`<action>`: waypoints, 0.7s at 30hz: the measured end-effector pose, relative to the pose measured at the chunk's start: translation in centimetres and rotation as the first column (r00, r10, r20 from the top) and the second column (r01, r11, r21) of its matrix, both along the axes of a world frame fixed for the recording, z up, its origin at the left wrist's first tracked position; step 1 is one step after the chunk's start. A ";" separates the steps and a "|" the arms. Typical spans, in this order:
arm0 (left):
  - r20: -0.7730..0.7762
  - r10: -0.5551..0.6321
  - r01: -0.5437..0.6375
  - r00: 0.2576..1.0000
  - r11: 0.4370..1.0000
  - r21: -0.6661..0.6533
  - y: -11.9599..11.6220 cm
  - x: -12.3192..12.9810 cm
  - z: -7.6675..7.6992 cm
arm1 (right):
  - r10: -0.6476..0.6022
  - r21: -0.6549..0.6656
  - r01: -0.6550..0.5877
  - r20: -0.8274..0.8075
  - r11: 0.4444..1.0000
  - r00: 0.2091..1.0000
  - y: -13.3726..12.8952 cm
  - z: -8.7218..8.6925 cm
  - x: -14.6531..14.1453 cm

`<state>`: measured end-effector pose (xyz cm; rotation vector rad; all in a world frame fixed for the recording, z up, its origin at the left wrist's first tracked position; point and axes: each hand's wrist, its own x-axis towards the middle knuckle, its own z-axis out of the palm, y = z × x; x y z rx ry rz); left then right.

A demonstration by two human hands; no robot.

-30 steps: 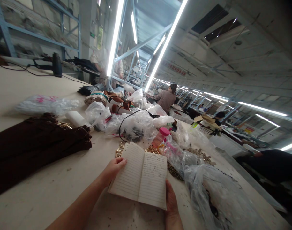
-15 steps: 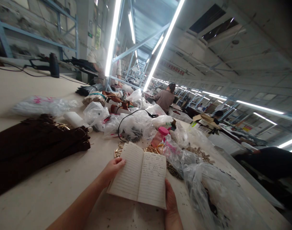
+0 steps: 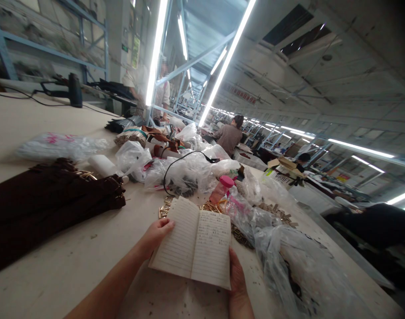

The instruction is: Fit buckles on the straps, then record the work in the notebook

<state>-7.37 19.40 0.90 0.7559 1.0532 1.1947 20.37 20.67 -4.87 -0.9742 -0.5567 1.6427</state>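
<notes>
An opened notebook (image 3: 195, 246) with lined pages is held up above the pale table, handwriting on its right page and the left page bare of writing. My left hand (image 3: 157, 237) grips the left edge, thumb on top of the page. Around the right edge, low down, my right hand (image 3: 237, 272) is closed, with part of its fingers hidden behind the notebook. Gold-coloured metal pieces (image 3: 210, 207) lie just beyond the top edge, beside a pink-lidded jar (image 3: 221, 189).
Dark brown fabric pieces (image 3: 52, 204) lie on the table (image 3: 72, 261) at left. Clear plastic bags (image 3: 298, 261) heap across the middle and right. A white roll (image 3: 104, 166) and a black corded tool (image 3: 75, 91) are farther back. Several people are in the background.
The notebook and both my hands stay in place. A person in the background at the upper left has shifted slightly.
</notes>
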 end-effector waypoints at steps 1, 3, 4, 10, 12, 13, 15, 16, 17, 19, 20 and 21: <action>0.002 -0.003 0.003 1.000 1.000 -0.001 0.0 0.0 0.0 | 0.008 -0.006 -0.008 0.000 1.000 1.000 -0.1 0.0 0.0; 0.007 -0.009 0.009 1.000 1.000 0.000 -0.1 0.0 -0.1 | 0.027 -0.019 -0.027 -0.001 0.999 1.000 -0.2 0.0 0.1; 0.008 -0.012 0.012 1.000 1.000 0.001 -0.1 0.0 -0.1 | 0.037 -0.027 -0.037 -0.001 0.999 0.999 -0.2 0.0 0.1; 0.026 -0.018 0.018 0.999 1.000 -0.005 -0.1 0.0 -0.1 | 0.072 -0.053 -0.071 0.004 0.996 0.997 -0.4 0.3 -0.1; 0.021 -0.014 0.014 1.000 1.000 -0.003 0.0 0.0 0.0 | 0.076 -0.057 -0.076 0.004 0.996 0.997 -0.4 0.5 -0.2; 0.013 -0.010 0.010 1.000 1.000 -0.003 0.0 0.0 0.0 | 0.077 -0.059 -0.077 0.003 0.995 0.997 -0.4 0.5 -0.2; -0.003 -0.002 0.002 1.000 1.000 -0.003 0.0 0.0 0.0 | 0.082 -0.064 -0.082 0.001 0.995 0.997 -0.4 0.6 -0.2; -0.006 0.001 -0.001 1.000 1.000 -0.002 0.0 0.0 -0.1 | 0.085 -0.068 -0.084 0.000 0.994 0.996 -0.4 0.7 -0.3; -0.007 0.002 -0.002 1.000 1.000 -0.002 0.0 0.0 -0.1 | 0.088 -0.071 -0.088 -0.001 0.994 0.996 -0.4 0.7 -0.3; -0.004 0.002 -0.002 1.000 1.000 -0.005 0.0 0.0 -0.1 | 0.094 -0.078 -0.094 -0.005 0.992 0.996 -0.4 0.8 -0.3; -0.002 0.001 -0.001 1.000 1.000 -0.005 0.0 0.0 0.0 | 0.097 -0.082 -0.097 -0.006 0.992 0.995 -0.4 0.8 -0.3; 0.000 -0.002 0.002 1.000 1.000 -0.004 0.0 0.0 0.0 | 0.099 -0.084 -0.099 -0.007 0.992 0.995 -0.4 0.8 -0.4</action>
